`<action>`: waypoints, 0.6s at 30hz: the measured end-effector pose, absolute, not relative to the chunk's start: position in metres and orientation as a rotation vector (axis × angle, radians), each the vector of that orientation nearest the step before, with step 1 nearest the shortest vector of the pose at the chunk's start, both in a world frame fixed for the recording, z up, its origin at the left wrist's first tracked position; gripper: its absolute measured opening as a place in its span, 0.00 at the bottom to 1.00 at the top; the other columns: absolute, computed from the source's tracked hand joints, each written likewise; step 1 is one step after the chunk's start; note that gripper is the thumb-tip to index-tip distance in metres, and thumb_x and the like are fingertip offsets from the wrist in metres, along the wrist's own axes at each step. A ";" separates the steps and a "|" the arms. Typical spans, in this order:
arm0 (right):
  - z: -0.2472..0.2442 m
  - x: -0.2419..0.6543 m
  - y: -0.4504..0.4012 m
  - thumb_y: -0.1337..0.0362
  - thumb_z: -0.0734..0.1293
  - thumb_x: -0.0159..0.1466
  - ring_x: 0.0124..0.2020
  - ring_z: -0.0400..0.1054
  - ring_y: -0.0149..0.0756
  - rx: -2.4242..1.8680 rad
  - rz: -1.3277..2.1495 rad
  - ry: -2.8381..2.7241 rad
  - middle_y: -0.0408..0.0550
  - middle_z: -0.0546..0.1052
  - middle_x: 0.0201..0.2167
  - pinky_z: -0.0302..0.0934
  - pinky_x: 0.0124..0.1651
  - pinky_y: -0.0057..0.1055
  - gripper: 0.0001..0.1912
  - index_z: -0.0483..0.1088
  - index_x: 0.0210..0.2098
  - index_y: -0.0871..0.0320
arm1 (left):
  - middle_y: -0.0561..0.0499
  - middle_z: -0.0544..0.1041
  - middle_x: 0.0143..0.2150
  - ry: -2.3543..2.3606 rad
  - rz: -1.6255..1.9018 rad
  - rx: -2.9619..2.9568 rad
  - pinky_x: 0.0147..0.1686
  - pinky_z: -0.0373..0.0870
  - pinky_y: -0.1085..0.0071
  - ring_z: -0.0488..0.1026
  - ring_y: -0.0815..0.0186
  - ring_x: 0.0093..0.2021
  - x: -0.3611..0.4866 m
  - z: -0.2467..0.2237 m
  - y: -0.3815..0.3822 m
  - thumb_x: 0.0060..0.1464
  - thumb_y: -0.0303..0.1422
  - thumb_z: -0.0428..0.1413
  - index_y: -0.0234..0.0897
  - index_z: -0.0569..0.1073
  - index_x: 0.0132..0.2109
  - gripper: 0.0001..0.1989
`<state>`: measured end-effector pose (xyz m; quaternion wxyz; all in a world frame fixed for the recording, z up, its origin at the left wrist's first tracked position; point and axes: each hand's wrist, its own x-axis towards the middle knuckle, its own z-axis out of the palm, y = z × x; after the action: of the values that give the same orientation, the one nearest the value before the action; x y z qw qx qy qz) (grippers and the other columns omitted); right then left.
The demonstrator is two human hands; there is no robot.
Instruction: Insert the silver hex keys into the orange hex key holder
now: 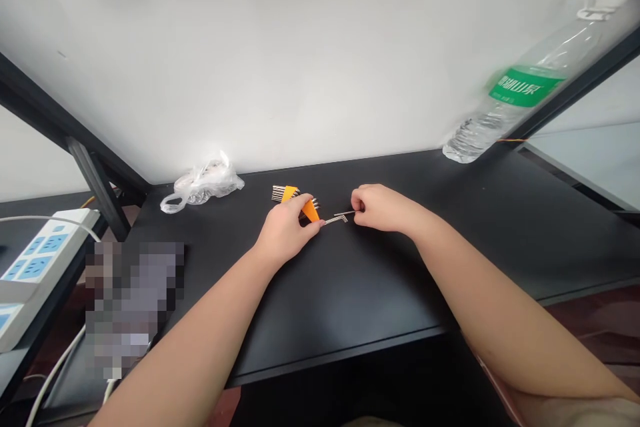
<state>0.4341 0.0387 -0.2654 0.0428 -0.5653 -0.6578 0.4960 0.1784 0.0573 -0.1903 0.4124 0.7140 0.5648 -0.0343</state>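
Several bent metal keys (335, 219), left hand (284, 227) fingers clamped on orange plastic holder (311, 211), right hand (381, 207) fingers pinching thin rod (344, 214)

1. The key holder (291, 193) is orange.
2. The hex keys (336, 219) are silver.
3. The desk (350, 280) is plain black.
4. The bottle label (527, 87) is green with white lettering.

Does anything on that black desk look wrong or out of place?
Nothing looks spilled or broken. The bottle seems to lean right, but the post beside it slants too, so that is probably the camera. A few metal keys are out of the orange holder, between the left hand and the right hand.
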 end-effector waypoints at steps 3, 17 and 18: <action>-0.255 0.437 0.041 0.66 0.68 0.59 0.27 0.67 0.34 -1.559 1.599 -1.869 0.43 0.76 0.30 0.60 0.30 0.31 0.01 0.72 0.32 0.54 | 0.52 0.81 0.48 1.416 -0.082 1.807 0.44 0.75 0.65 0.79 0.61 0.43 0.178 -0.192 0.057 0.57 0.41 0.63 0.44 0.74 0.58 0.22; -0.237 0.418 0.040 0.66 0.66 0.67 0.31 0.71 0.33 -1.264 1.467 -1.678 0.46 0.79 0.38 0.64 0.34 0.32 0.07 0.79 0.37 0.53 | 0.53 0.82 0.44 1.405 -0.043 1.824 0.43 0.75 0.67 0.78 0.63 0.40 0.178 -0.190 0.057 0.57 0.42 0.63 0.44 0.74 0.57 0.22; -0.237 0.419 0.040 0.66 0.66 0.67 0.30 0.71 0.33 -1.266 1.454 -1.674 0.46 0.79 0.38 0.64 0.34 0.32 0.07 0.78 0.37 0.53 | 0.53 0.82 0.45 1.409 -0.043 1.821 0.43 0.75 0.67 0.78 0.63 0.41 0.178 -0.190 0.057 0.57 0.42 0.63 0.43 0.74 0.57 0.22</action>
<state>0.4186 0.0399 -0.2366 0.2898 -0.4746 -0.6276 0.5449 0.1782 0.0569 -0.1900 0.4070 0.7223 0.5589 -0.0171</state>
